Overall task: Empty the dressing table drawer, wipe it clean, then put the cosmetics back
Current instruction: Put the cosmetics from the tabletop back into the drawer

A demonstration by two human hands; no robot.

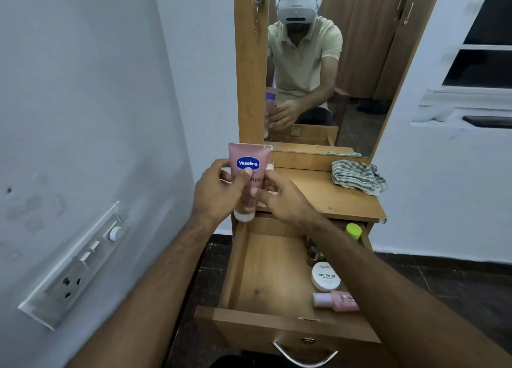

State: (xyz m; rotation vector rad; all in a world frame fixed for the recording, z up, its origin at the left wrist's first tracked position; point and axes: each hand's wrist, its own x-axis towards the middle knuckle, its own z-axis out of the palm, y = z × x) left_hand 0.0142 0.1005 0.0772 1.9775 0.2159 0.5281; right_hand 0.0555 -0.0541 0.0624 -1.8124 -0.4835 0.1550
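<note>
A pink Vaseline tube (247, 157) stands cap down at the left front corner of the dressing table top (332, 198). My left hand (219, 190) grips it, thumb across the label. My right hand (282, 198) pinches its right side with the fingertips. Below, the wooden drawer (266, 270) is pulled open. Along its right side lie a white nail polish remover tub (325, 276), a pink bottle (336, 301) on its side, a green-capped bottle (353, 231) and a small dark bottle (313, 254) partly hidden by my right arm.
A striped green-and-white cloth (357, 175) lies crumpled at the right rear of the table top. The mirror (327, 63) rises behind it. A white wall with a switch panel (80, 265) stands close on the left. The drawer's metal handle (304, 356) points toward me.
</note>
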